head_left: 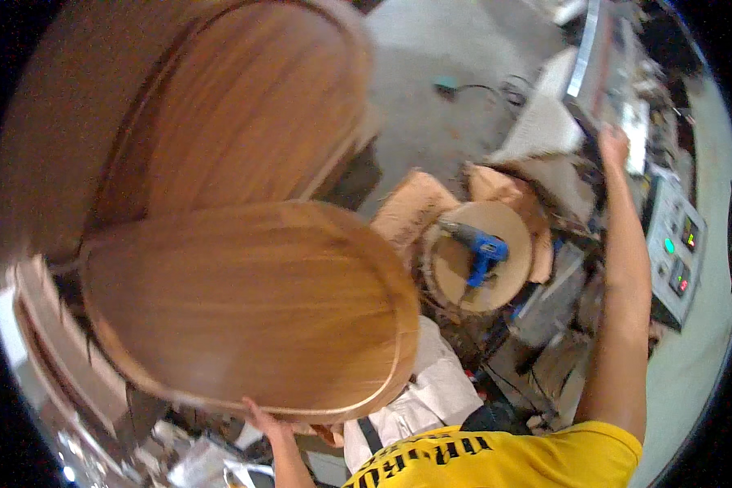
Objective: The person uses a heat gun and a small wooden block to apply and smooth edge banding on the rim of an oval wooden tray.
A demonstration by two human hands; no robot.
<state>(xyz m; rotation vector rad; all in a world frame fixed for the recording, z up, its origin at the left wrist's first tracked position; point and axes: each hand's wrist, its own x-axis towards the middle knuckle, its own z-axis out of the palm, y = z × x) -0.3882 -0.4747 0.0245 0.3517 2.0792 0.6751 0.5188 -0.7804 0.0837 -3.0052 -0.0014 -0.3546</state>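
A large oval brown wooden panel (252,309) with a raised rim lies tilted in front of me on the left. My left hand (264,420) holds its near edge, one finger showing against the rim and the others partly hidden below. Far to the right, my right hand (614,148) is stretched out and closed around a dark, flat strip (581,118). Blur hides what kind of thing the strip is. Beyond the oval panel stands a second rounded wooden panel (260,106) of the same brown wood.
On a round board (508,285) rests a blue pistol-shaped power tool (486,250), with cardboard (415,207) around it. A control box (675,252) with lit green and red displays is at the right. A cable (484,87) lies on the grey floor. Curved wooden pieces (65,333) are at the left.
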